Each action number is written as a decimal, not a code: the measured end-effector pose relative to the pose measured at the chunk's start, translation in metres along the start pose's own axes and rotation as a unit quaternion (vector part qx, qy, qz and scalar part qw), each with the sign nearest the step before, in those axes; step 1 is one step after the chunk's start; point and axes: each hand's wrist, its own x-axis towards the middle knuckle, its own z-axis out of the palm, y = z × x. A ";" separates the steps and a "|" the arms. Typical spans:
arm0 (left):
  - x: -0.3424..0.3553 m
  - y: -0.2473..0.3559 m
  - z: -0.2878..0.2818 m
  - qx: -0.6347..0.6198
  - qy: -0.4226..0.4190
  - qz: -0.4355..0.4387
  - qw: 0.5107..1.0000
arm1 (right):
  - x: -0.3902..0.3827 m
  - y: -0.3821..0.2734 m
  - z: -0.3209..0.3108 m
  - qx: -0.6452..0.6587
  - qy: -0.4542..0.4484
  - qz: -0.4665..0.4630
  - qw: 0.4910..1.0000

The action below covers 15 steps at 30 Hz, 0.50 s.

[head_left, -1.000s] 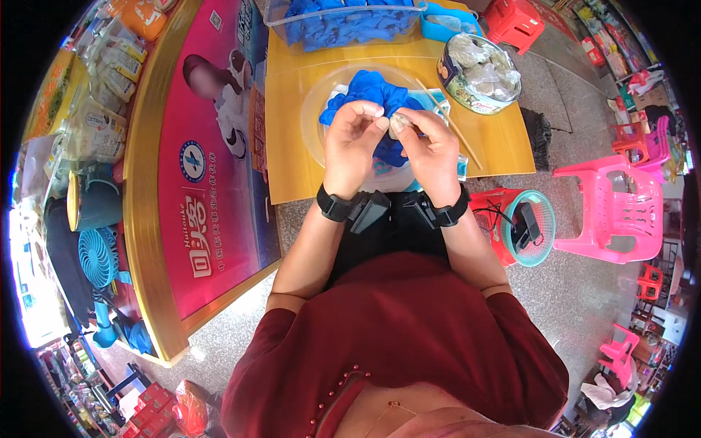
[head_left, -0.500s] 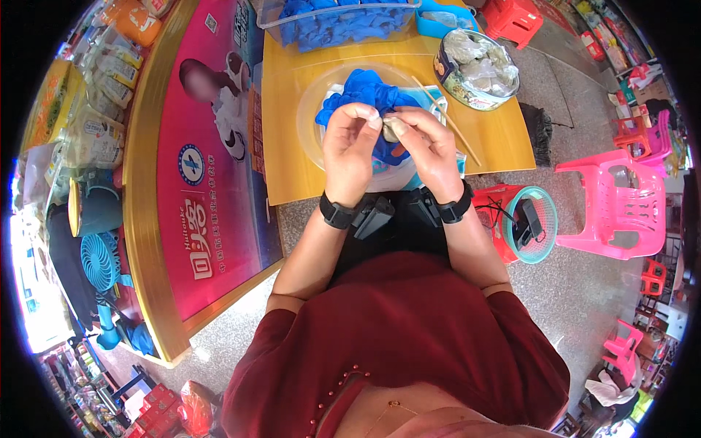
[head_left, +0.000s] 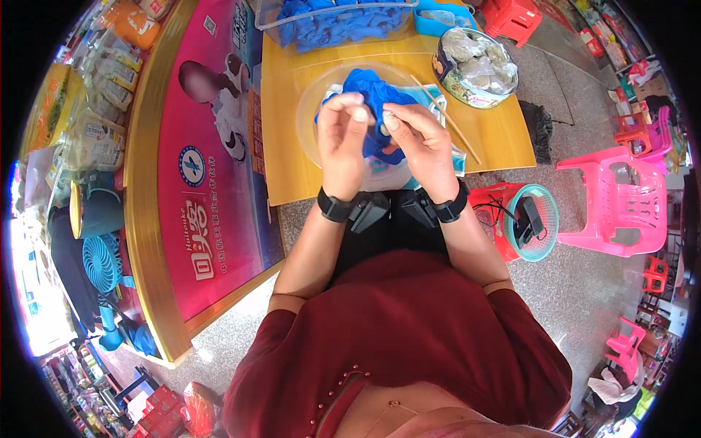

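Observation:
My left hand [head_left: 343, 139] and my right hand [head_left: 423, 142] are raised over the wooden table, fingertips a short way apart. The right thumb and fingers pinch a small greyish lump [head_left: 385, 129], mostly covered by the fingers. The left thumb and forefinger are pinched together; whether anything is between them is too small to make out. Under both hands a crumpled blue, thin glove-like material [head_left: 369, 86] lies heaped in a shallow round translucent basin [head_left: 307, 120]. A blue-and-white packet [head_left: 426, 97] shows beside it, and a thin wooden stick [head_left: 454, 128] rests slantwise across the basin's right side.
A clear bin [head_left: 266, 18] of blue crumpled material stands at the table's far edge, with a small blue tray [head_left: 431, 28] beside it. A round tin [head_left: 467, 97] holds plastic-wrapped greyish lumps. Right are a green-rimmed basket [head_left: 553, 219] and a pink chair [head_left: 628, 197]; a counter [head_left: 219, 285] stands left.
My fingertips have drawn apart, the left hand moving slightly left. The greyish lump, held between both hands before, now shows only at the right fingertips.

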 end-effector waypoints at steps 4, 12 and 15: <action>0.006 0.013 0.007 -0.029 0.080 -0.028 0.996 | -0.002 -0.002 0.004 0.053 -0.054 0.017 0.997; 0.011 0.012 -0.018 -0.167 -0.011 -0.205 0.964 | -0.004 -0.010 0.007 0.111 -0.090 0.104 0.984; 0.008 0.013 -0.016 -0.134 0.020 -0.167 0.977 | -0.002 -0.013 0.005 0.071 -0.113 0.138 0.981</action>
